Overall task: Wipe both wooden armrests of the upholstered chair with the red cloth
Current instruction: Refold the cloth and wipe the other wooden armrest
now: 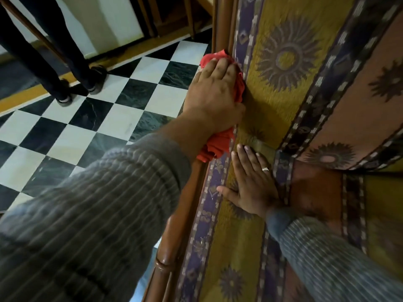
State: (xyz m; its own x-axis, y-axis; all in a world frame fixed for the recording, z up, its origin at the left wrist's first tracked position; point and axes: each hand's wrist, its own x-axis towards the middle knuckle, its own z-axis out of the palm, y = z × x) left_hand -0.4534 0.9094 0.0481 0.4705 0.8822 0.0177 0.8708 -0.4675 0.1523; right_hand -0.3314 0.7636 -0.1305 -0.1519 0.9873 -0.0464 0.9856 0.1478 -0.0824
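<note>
Right now you are pressing your left hand [214,92] down over the red cloth [214,147], fingers curled around it so the fabric is bunching out ahead of your knuckles and behind your wrist. You are holding the cloth against the wooden armrest [174,234], the rounded rail running along the outer edge of the upholstered chair [290,53], on the side next to the checkered floor [91,125]. Your right hand [250,184] is lying flat and open on the patterned upholstery just inside that armrest, gripping nothing and seemingly bracing you.

Judging by this view, you are working partway along this one rail: bare wood is showing both nearer to you and beyond the cloth. Whether those stretches are already wiped cannot be told. The other armrest is out of view, so its state is unknown. Someone's legs [54,51] are standing across the floor, well away from the armrest.
</note>
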